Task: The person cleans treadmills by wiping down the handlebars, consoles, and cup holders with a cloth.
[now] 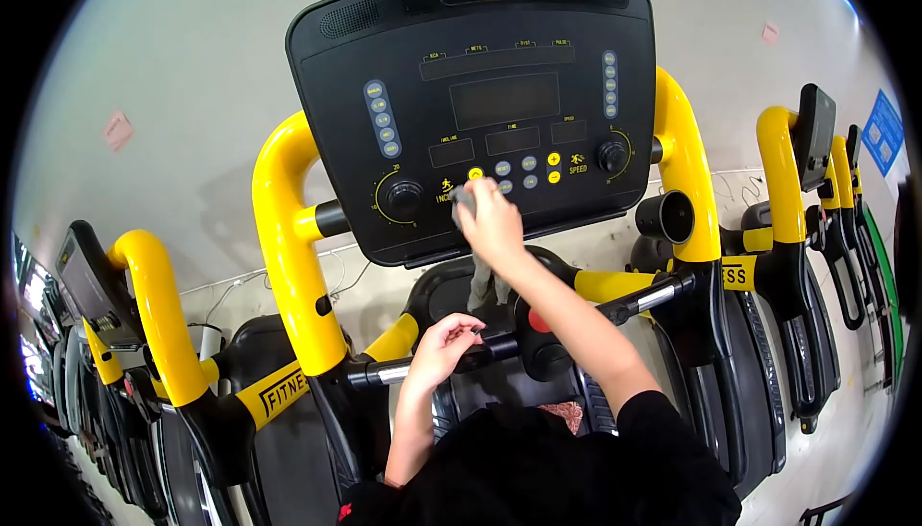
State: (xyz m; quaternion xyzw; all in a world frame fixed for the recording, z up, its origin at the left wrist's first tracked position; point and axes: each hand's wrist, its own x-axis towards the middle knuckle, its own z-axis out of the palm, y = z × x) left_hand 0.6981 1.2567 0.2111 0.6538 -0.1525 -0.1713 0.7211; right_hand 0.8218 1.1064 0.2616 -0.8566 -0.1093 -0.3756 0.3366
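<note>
A black treadmill console (384, 74) with a dark screen, round buttons and two knobs fills the upper middle. My right hand (493, 223) is closed on a grey cloth (480, 281), against the lower part of the panel near the yellow arrow button. The cloth hangs down below the console's bottom edge. Lower and to the left, my left hand (446, 347) is closed, thumb and fingers pinched together near the black crossbar (499, 345). A small dark thing shows at its fingertips, too small to name.
Yellow handrails (288, 238) curve up on both sides of the console. A black cup holder (665, 217) sits at the right. More treadmills (96, 286) stand in rows left and right. Cables lie on the floor by the wall.
</note>
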